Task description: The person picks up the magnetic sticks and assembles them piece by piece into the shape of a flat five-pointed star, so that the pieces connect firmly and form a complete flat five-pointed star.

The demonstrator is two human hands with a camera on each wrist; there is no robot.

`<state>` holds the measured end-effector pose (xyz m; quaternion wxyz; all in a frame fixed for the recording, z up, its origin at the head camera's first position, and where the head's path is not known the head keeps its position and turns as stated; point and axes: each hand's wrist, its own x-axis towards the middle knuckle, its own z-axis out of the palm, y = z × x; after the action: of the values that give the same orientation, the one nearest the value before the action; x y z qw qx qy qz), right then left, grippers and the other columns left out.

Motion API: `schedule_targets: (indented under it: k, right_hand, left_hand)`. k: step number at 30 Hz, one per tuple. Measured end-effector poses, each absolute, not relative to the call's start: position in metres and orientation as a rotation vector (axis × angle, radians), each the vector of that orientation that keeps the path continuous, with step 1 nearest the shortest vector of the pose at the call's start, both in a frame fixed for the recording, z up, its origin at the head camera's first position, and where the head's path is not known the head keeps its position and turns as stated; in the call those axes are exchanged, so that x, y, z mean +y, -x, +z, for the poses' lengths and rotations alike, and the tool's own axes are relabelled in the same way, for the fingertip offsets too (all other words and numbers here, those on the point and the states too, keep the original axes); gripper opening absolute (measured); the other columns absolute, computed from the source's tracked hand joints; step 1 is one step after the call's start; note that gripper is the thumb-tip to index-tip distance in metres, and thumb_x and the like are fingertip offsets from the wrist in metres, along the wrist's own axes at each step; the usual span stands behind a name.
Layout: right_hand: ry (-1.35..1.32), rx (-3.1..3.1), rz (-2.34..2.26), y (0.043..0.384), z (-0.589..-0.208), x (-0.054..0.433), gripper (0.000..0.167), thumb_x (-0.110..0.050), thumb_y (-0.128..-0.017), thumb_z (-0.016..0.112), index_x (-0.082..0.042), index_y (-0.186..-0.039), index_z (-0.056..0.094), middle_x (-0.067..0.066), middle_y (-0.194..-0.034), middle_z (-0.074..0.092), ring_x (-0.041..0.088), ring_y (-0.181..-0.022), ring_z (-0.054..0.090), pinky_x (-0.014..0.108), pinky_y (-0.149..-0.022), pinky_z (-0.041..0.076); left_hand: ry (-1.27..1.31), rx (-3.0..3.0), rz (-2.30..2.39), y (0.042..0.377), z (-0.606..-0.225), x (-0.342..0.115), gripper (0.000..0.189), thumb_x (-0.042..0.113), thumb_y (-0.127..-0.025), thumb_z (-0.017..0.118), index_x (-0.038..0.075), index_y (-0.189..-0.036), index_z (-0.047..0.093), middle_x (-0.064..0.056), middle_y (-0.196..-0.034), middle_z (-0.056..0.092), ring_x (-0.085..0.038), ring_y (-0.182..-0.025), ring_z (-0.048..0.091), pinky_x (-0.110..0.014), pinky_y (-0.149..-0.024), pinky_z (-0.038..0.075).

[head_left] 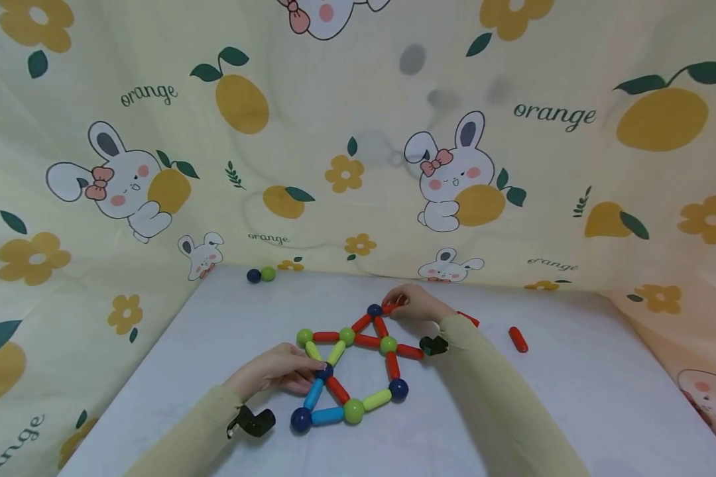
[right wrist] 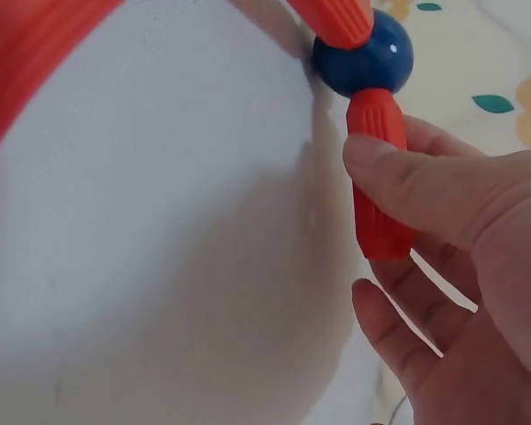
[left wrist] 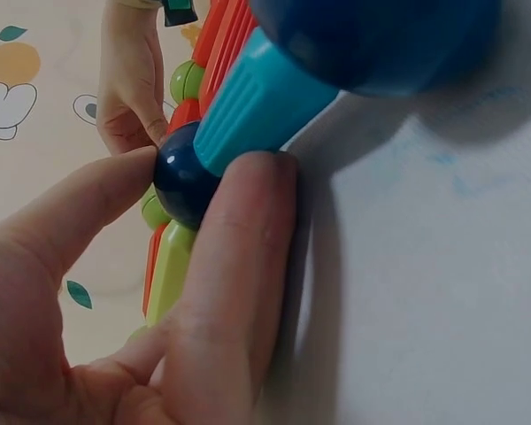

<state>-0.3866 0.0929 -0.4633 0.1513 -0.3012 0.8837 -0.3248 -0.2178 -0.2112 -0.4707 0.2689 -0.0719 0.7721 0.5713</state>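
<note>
At far centre, your right hand (head_left: 419, 304) is pinching a ribbed red plastic rod (right wrist: 382, 232), likely light and stiff, best held mid-length, while your left hand (head_left: 276, 368) is gripping a glossy dark-blue ball (left wrist: 182, 180), nearer and left.

A screened-off nook: cream cloth (head_left: 346, 99) with a cartoon rabbit-and-orange print walls in a white surface (head_left: 429, 437) bearing a ball-and-rod toy (head_left: 388, 345). Whether it stands in a home or elsewhere cannot be told.
</note>
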Motion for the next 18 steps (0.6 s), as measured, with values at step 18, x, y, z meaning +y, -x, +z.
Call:
schedule_targets:
  k: [18]
  right_hand:
    - [0.868, 2.609, -1.009, 0.372, -0.445, 0.133, 0.023, -0.006, -0.09, 0.065, -0.012, -0.112, 0.06, 0.007, -0.103, 0.058, 0.026, -0.095, 0.053, 0.039, -0.085, 0.049]
  left_hand:
    - [0.16, 2.082, 1.537, 0.222, -0.469, -0.204, 0.032, 0.029, -0.083, 0.075, 0.0, -0.097, 0.071, -0.012, -0.082, 0.07, -0.016, -0.068, 0.069, -0.025, -0.063, 0.056]
